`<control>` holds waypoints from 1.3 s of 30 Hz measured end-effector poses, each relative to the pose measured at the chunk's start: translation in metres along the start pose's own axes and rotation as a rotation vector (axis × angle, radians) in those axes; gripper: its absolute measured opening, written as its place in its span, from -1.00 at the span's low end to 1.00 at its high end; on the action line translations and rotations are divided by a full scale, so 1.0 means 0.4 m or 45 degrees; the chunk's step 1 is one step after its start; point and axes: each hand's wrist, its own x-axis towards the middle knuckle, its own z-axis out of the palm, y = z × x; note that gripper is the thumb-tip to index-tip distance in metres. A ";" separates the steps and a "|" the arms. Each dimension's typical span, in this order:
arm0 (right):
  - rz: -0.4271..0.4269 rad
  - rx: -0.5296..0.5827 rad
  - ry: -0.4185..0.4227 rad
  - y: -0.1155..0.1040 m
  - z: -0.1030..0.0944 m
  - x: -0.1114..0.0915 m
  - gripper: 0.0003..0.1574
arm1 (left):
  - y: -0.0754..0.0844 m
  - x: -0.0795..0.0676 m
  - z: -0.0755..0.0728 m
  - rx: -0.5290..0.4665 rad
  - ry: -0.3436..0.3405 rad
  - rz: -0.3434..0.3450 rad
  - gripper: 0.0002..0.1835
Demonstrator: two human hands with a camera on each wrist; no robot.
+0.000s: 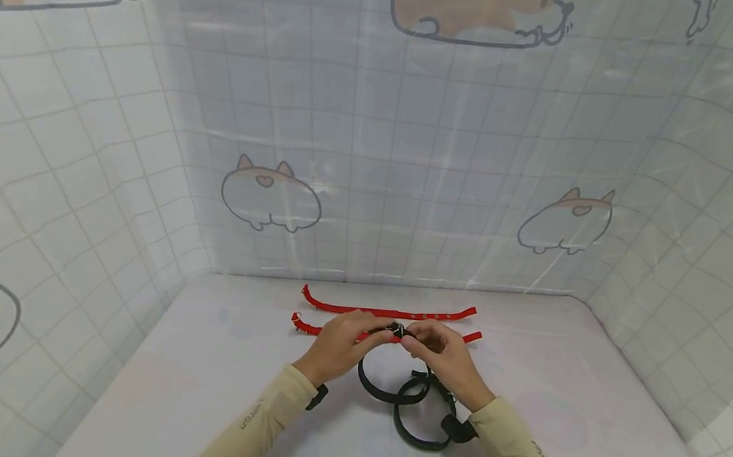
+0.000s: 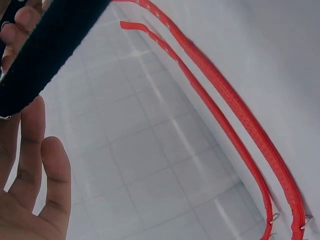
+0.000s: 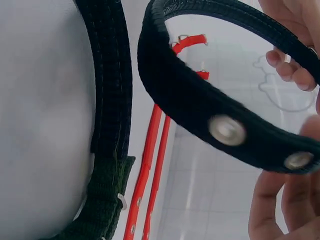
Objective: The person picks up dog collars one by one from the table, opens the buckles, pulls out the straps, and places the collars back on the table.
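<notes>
Both hands hold a black collar bent into a loop, its metal buckle between them at the top. My left hand pinches the strap on the buckle's left side. Thumb and fingers of my right hand pinch it on the right. Metal-rimmed holes run along the collar's strap in the right wrist view. In the left wrist view the dark strap crosses the upper left and hides some fingers. Below the hands, a second black collar forms a ring on the table, overlapped by the first.
Two red collars lie stretched out behind the hands: the far one along the back, the nearer one partly hidden by the hands. The white table ends at a grid-patterned curtain with cartoon dogs, which also encloses the sides.
</notes>
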 end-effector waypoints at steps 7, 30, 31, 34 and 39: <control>0.013 0.005 -0.029 -0.004 -0.005 -0.004 -0.70 | -0.003 0.000 -0.002 0.023 0.002 -0.005 -0.62; -0.048 -0.144 0.043 0.010 -0.022 -0.005 -0.66 | -0.019 -0.002 -0.014 0.078 0.088 -0.046 -0.56; -0.052 -0.141 0.051 0.009 -0.026 -0.005 -0.65 | -0.019 -0.002 -0.017 0.074 0.089 -0.058 -0.55; -0.063 -0.125 0.089 0.006 -0.040 -0.005 -0.64 | -0.020 -0.002 -0.027 0.066 0.098 -0.091 -0.56; -0.108 -0.158 0.183 -0.001 -0.068 -0.004 -0.66 | -0.027 0.000 -0.047 0.058 0.158 -0.055 -0.61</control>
